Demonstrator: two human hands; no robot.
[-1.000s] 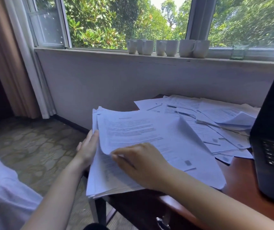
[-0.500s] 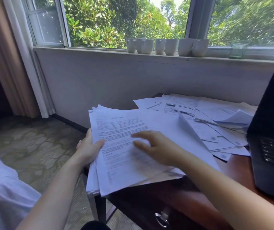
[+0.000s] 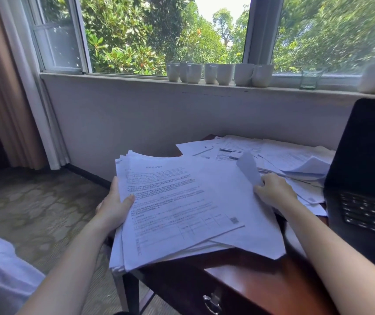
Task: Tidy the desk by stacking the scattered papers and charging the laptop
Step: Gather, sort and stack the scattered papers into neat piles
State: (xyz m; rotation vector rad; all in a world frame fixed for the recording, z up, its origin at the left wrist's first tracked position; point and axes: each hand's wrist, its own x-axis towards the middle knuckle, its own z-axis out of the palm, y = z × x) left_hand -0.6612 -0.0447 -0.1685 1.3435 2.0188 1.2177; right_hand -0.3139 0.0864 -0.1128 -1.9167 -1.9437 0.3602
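At the far left a brown curtain (image 3: 11, 98) hangs beside the window. The left hand (image 3: 113, 208) grips the left edge of the stack of papers (image 3: 182, 208): the thumb lies on the top printed sheet and the fingers go under the stack. The stack is at the near left corner of the wooden desk (image 3: 261, 280), and its left part hangs over the desk edge. The sheets in it are not aligned; several edges stick out at the near side. Far behind, a row of white mugs (image 3: 218, 73) stands on the window sill. The right hand (image 3: 275, 189) is at the right side of the stack, with the fingers curled, and it holds the raised corner (image 3: 249, 169) of one sheet. More scattered papers (image 3: 291, 155) lie on the far part of the desk, between the stack and the laptop. The laptop (image 3: 364, 178) stands open at the right edge, its screen dark and its keyboard visible, just beside these loose sheets.
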